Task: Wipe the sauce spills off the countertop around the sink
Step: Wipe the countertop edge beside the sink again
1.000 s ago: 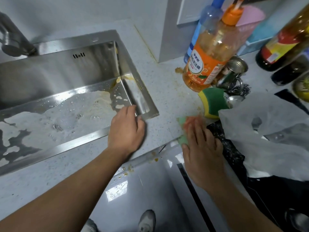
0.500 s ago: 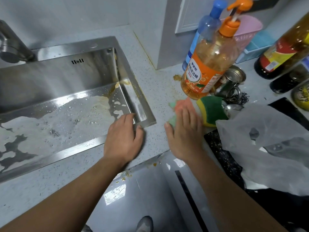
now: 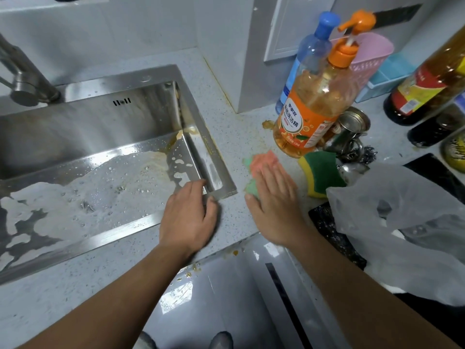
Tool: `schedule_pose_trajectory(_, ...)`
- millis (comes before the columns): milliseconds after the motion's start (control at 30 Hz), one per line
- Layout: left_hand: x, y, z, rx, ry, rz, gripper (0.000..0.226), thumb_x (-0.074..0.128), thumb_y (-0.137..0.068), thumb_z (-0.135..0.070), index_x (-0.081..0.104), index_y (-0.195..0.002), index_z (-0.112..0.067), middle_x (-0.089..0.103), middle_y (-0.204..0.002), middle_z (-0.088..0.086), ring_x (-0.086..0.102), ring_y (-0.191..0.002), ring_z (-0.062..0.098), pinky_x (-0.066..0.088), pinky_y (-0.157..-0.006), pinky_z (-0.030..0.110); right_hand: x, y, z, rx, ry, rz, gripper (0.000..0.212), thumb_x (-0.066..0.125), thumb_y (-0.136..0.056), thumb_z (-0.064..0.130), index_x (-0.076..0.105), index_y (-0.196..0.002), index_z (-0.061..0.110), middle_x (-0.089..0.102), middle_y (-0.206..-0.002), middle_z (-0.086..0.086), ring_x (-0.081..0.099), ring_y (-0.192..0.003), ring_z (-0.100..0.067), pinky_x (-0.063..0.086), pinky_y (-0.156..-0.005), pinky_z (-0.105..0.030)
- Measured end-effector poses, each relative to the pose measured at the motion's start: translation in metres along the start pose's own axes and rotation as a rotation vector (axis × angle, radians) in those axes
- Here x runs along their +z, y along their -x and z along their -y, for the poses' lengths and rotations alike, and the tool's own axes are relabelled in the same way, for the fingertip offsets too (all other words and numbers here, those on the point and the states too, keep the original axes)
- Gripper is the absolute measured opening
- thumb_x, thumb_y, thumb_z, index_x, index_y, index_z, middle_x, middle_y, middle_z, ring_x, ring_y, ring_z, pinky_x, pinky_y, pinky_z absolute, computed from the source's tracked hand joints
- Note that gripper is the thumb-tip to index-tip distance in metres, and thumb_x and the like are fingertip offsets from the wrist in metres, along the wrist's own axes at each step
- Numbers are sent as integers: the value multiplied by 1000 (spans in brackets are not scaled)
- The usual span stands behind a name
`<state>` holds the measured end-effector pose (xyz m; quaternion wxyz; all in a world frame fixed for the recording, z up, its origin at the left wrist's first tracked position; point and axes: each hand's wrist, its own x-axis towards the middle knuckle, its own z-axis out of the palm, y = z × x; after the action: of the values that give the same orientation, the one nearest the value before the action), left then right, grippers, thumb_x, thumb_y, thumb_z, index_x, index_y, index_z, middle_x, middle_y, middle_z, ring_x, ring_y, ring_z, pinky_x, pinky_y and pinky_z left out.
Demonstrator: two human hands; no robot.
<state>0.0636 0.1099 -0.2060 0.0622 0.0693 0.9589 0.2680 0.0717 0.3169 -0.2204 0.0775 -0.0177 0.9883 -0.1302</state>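
The right hand (image 3: 274, 205) has swept the orange-and-green wiping cloth (image 3: 264, 159) away from the counter's front edge. A second ago it was low, near the cabinet; now it is up at the centre of the frame, just beside the base of the orange pump bottle of dish soap (image 3: 312, 114). The fingers lie flat and straight on the cloth, pressing it down rather than clutching it. The left hand (image 3: 188, 215) has not budged: it rests on the near right corner of the stainless steel sink (image 3: 214, 152), fingers loosely bent on the rim, holding nothing.

I'd say the stroke is heading for the brown sauce blob (image 3: 268, 125) left of the bottle's foot, not yet reached. Drips on the glossy cabinet front (image 3: 235, 252) below the edge remain too (easily forgotten, those).

The speckled pale grey countertop (image 3: 239, 137) is crowded on the right: a yellow-and-green scouring sponge (image 3: 322, 172) and a crumpled translucent plastic bag (image 3: 402, 222). Foam covers the basin floor at left, and the steel tap (image 3: 27, 79) stands at upper left.
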Motion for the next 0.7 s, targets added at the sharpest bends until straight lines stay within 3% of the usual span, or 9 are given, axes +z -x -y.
schedule_pose_trajectory(100, 0, -1, 1, 2, 3, 2, 42, 40, -102, -35, 47, -138, -16, 59, -131, 6, 52, -117, 25, 36, -102, 39, 3, 15, -15, -87, 121, -6, 76, 15, -99, 58, 6, -165, 21, -2, -173, -1, -9, -158, -19, 2, -129, -46)
schedule_pose_trajectory(233, -1, -1, 3, 8, 18, 1, 39, 40, -102, -35, 47, -136, -18, 58, -128, 4, 51, -114, 23, 36, -100, 37, 1, -24, 10, 107, 135, -4, 78, 7, -98, 59, -9, -163, 19, -17, -171, -7, -19, -157, -25, -16, -123, -42)
schedule_pose_trajectory(367, -2, -1, 5, 35, 48, 6, 43, 35, -100, -36, 46, -138, -18, 56, -128, 0, 51, -113, 20, 38, -100, 37, 5, -19, 9, -46, 242, -9, 76, 12, -101, 56, -5, -164, 16, -14, -172, -9, -15, -158, -26, 2, -129, -48)
schedule_pose_trajectory(533, 1, -7, 9, 21, 102, -10, 38, 35, -100, -34, 47, -133, -20, 53, -121, -4, 51, -109, 17, 42, -97, 36, -10, -102, 18, 121, 165, 34, 74, 12, -105, 55, -13, -162, 17, -21, -170, -7, -23, -156, -25, -18, -122, -42)
schedule_pose_trajectory(600, 0, -7, 12, 25, 126, -3, 39, 35, -98, -34, 48, -132, -20, 54, -122, -3, 52, -110, 17, 44, -97, 37, -11, -129, 26, 180, 138, 27, 74, 14, -106, 55, -8, -163, 14, -17, -171, -9, -20, -157, -27, -16, -125, -44)
schedule_pose_trajectory(700, 1, -6, 14, 33, 113, 14, 37, 40, -98, -31, 49, -132, -19, 54, -128, -2, 52, -114, 19, 38, -100, 36, -13, -115, 29, 192, 67, 32, 78, 2, -99, 62, -10, -163, 18, -21, -171, -6, -24, -156, -24, -7, -128, -50)
